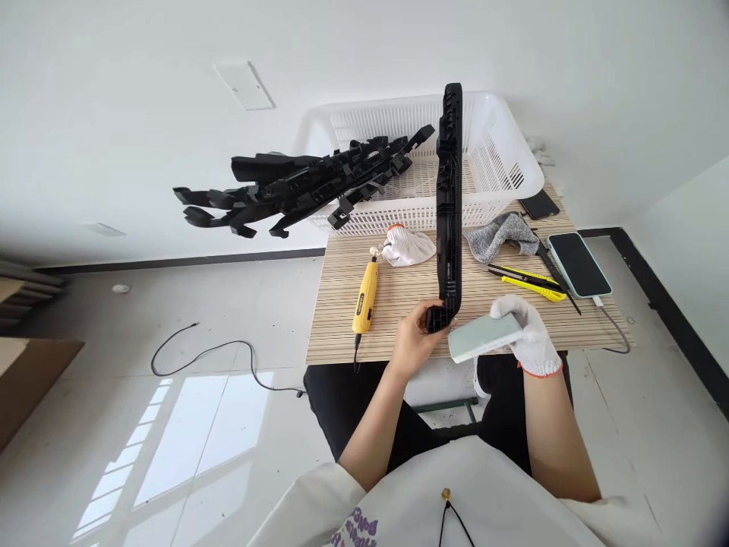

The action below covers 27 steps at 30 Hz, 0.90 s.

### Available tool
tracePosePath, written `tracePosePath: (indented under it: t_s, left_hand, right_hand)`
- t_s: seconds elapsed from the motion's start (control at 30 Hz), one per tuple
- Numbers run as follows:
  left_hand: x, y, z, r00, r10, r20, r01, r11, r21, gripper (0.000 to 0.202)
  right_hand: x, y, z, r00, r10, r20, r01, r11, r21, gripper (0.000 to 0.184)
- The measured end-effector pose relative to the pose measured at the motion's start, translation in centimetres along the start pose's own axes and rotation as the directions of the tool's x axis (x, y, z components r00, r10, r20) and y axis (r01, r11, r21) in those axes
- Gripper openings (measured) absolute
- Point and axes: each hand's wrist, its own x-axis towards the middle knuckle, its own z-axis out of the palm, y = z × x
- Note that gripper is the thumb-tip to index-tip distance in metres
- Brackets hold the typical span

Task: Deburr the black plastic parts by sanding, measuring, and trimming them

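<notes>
My bare left hand (415,340) is closed around the lower, bent end of a long black plastic trim part (449,205). The part stands nearly upright over the table, its ribbed and clipped side showing. In a white knitted glove with an orange cuff, my right hand (528,334) grips a flat pale green-and-white block (484,336) by its right end. The block's left end lies close to the bottom of the trim part; whether they touch I cannot tell. A yellow handheld rotary tool (366,296) lies to the left of my left hand.
Behind the table's front stands a white plastic basket (506,199); several black plastic parts (319,178) jut over its left side. A white glove (408,247), grey cloth (504,237), yellow utility knife (529,281) and charging phone (578,264) lie on the striped table (336,342).
</notes>
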Motion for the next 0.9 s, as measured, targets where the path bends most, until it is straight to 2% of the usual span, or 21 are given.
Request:
tracePosePath:
  t_s: [0.1, 0.2, 0.27, 0.37, 0.5, 0.53, 0.67, 0.8, 0.9]
  left_hand:
    - [0.4, -0.1, -0.2, 1.000, 0.024, 0.013, -0.025, 0.999, 0.034, 0.038]
    - [0.6, -0.1, -0.2, 0.999, 0.047, 0.021, -0.049, 0.996, 0.072, 0.037]
    - [0.6, -0.1, 0.0, 0.998, 0.057, 0.004, -0.057, 0.994, 0.089, 0.035]
    - [0.4, 0.1, 0.1, 0.998, 0.056, -0.024, -0.053, 0.990, 0.128, 0.034]
    - [0.3, 0.4, 0.1, 0.998, 0.060, 0.014, -0.061, 0.968, 0.245, 0.035]
    - [0.3, 0.4, 0.2, 0.998, 0.054, 0.020, -0.057, 0.963, 0.264, 0.035]
    - [0.7, 0.5, 0.5, 1.000, 0.022, 0.009, -0.024, 0.967, 0.253, 0.036]
    - [1.3, 0.3, 0.5, 0.998, 0.056, -0.002, -0.053, 0.949, 0.312, 0.034]
    - [1.9, 0.2, 0.4, 0.995, 0.099, 0.021, -0.101, 0.944, 0.314, 0.034]
  right_hand:
    - [0.1, 0.0, 0.6, 0.991, -0.104, -0.084, 0.106, 0.994, 0.015, 0.048]
    - [0.6, 0.1, 1.6, 0.995, -0.042, -0.094, 0.032, 0.995, -0.099, 0.033]
    - [1.2, 0.2, 2.2, 0.992, -0.020, -0.123, 0.003, 0.990, -0.139, 0.038]
    - [2.0, 0.2, 2.4, 0.976, -0.072, -0.206, 0.052, 0.993, -0.104, 0.051]
    - [2.4, 0.2, 2.0, 0.999, 0.041, -0.024, -0.045, 0.984, -0.174, 0.051]
    - [2.4, 0.2, 1.9, 0.998, 0.054, -0.009, -0.055, 0.982, -0.182, 0.051]
    - [2.6, 0.1, 1.7, 0.996, -0.012, -0.093, -0.001, 0.990, -0.144, 0.055]
    - [2.6, 0.2, 1.8, 0.999, -0.016, -0.043, 0.007, 0.980, -0.200, 0.063]
    - [2.9, 0.5, 1.7, 0.996, -0.069, -0.050, 0.059, 0.979, -0.193, 0.055]
